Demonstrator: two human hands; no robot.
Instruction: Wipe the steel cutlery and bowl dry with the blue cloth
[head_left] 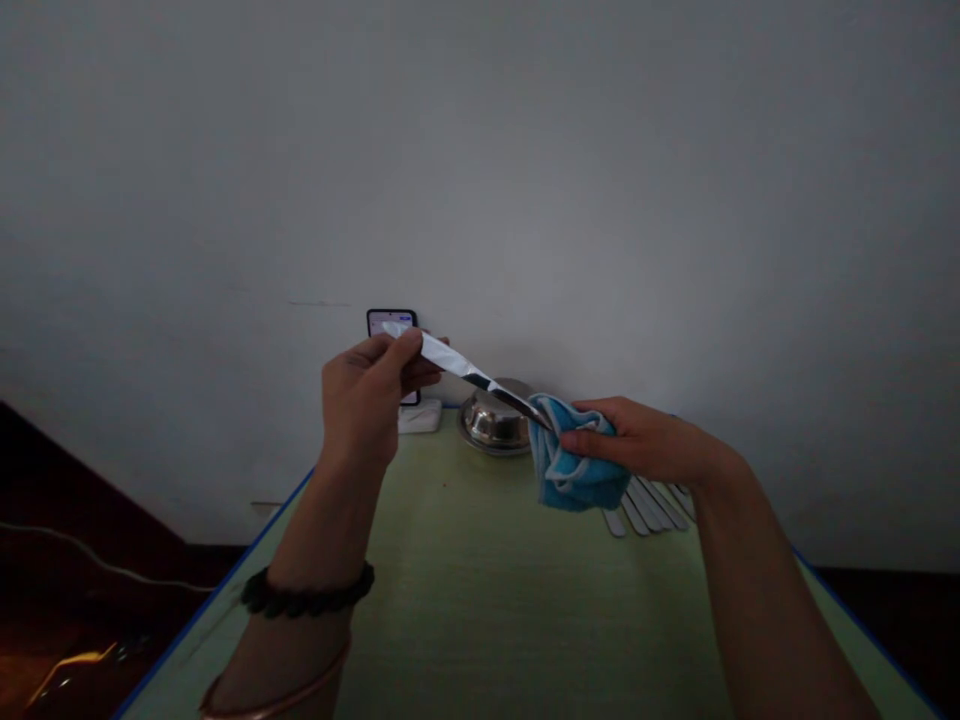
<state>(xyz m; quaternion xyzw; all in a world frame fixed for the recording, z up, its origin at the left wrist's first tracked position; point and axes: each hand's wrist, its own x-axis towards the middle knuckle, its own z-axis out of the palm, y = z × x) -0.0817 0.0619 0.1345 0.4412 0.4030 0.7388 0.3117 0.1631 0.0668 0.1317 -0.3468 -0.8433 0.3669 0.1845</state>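
Note:
My left hand (375, 385) is closed on the pale handle of a table knife (469, 375), which slants down to the right above the table. The far end of its shiny blade goes into a blue cloth (581, 470) with a pale edge. My right hand (637, 435) grips that bunched cloth, thumb on top, around the blade's end; the tip is hidden. Below and behind the cloth, several more pieces of cutlery (649, 508) lie side by side, their flat handles toward me and their other ends mostly hidden.
An upturned steel bowl (487, 420) stands at the table's back edge. Left of it a phone (393, 318) leans upright by a white object (420, 417). The light green table (480, 600) has blue edges and meets a plain wall (480, 180). A pale cable (105, 567) runs at the far left.

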